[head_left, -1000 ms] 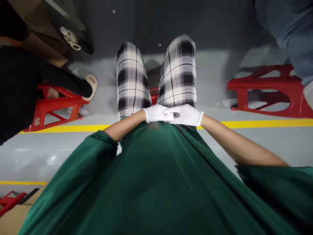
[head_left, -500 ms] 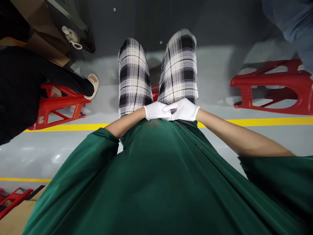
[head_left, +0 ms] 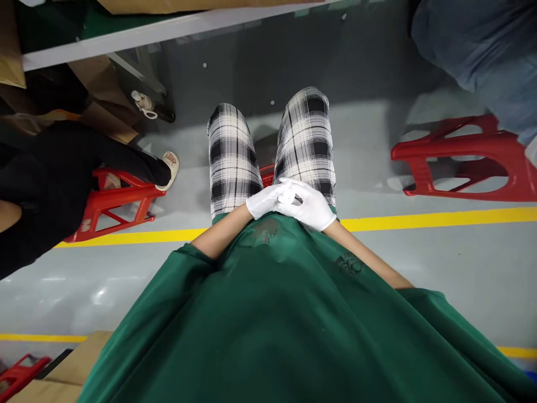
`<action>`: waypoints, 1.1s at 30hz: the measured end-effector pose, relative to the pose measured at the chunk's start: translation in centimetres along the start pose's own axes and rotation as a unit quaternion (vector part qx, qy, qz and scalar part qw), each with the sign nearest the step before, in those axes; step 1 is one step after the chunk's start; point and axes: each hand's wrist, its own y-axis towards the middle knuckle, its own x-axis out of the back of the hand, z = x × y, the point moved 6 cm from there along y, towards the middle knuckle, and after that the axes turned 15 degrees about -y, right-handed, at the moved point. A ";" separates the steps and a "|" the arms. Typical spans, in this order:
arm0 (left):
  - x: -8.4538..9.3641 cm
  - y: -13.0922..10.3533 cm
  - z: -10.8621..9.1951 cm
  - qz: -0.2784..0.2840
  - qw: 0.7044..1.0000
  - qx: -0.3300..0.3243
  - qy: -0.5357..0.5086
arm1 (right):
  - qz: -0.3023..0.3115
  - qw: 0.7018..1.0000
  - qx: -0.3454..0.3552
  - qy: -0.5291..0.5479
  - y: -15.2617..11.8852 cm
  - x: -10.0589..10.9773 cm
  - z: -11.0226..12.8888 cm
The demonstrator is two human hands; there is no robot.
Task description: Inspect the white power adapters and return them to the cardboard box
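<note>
Both of my hands wear white gloves and meet low in front of my green top (head_left: 268,302), over my lap. My left hand (head_left: 263,201) is closed, its fingertips pressed against the fingers of the other hand. Curled round them is my right hand (head_left: 309,207), with a small gap between its thumb and fingers. A small round white shape shows where the hands meet; I cannot make out whether it is an object or part of a glove. Just beyond the hands are my knees in black and white plaid trousers (head_left: 230,151).
Red stools stand at the left (head_left: 121,196) and right (head_left: 461,162). A person in black trousers (head_left: 121,154) sits at the left; another person's blue clothing (head_left: 474,50) shows at the upper right. A table edge (head_left: 126,42) crosses the top left. Cardboard (head_left: 79,358) lies lower left.
The view has tilted up, bringing the table edge into sight. My hands are still together, but my right hand's fingers have shifted and now point more upward.
</note>
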 end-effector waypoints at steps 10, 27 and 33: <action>0.4 -0.8 2.5 0.072 0.982 0.061 -0.165 | 0.021 0.998 -0.060 -0.028 -0.1 1.8 0.6; -3.1 -5.1 -0.8 0.109 0.986 -0.021 -0.127 | -0.012 0.999 -0.036 0.020 -1.4 3.6 4.0; -4.8 -6.1 -2.4 0.071 0.979 -0.107 -0.159 | -0.005 0.998 0.004 0.069 -1.4 4.5 5.8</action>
